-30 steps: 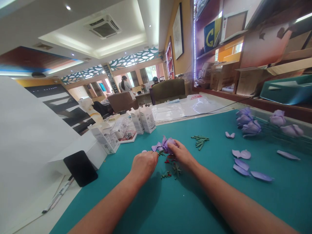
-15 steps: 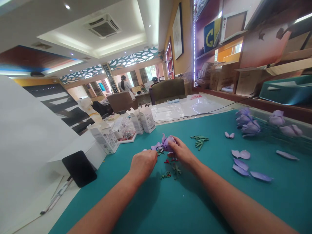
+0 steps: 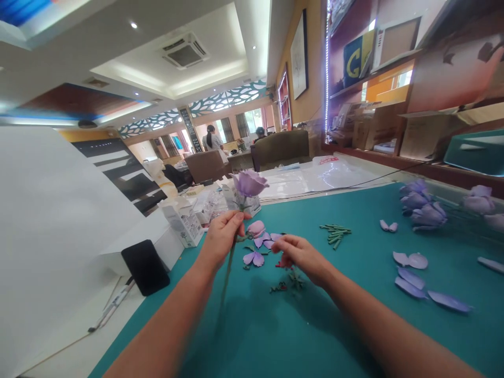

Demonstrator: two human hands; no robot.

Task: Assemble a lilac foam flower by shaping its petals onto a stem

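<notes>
My left hand point(image 3: 221, 234) is closed around the green stem point(image 3: 227, 273) of a purple artificial rose point(image 3: 250, 183). The bloom stands upright above my fingers, and the stem slants down toward me. Beside that hand is a pink-purple bud point(image 3: 256, 228) on a short green stem. Loose purple petals point(image 3: 254, 258) lie on the mat between my hands. My right hand point(image 3: 301, 255) hovers at the right edge of these petals with its fingers curled in; anything in them is hidden. Small green leafy pieces point(image 3: 295, 279) and red bits point(image 3: 284, 264) lie under it.
On the green mat point(image 3: 334, 325) lie green sticks point(image 3: 336, 234), more petals point(image 3: 411, 283) and several purple flowers point(image 3: 427, 210) at the right. White boxes point(image 3: 181, 220) and a black phone point(image 3: 145, 268) are at the left. Two people are in the background.
My left hand has risen, now gripping the rose's stem with the bloom upright. My right hand has let go of the bloom and dropped toward the loose petals. The view has shifted slightly left.
</notes>
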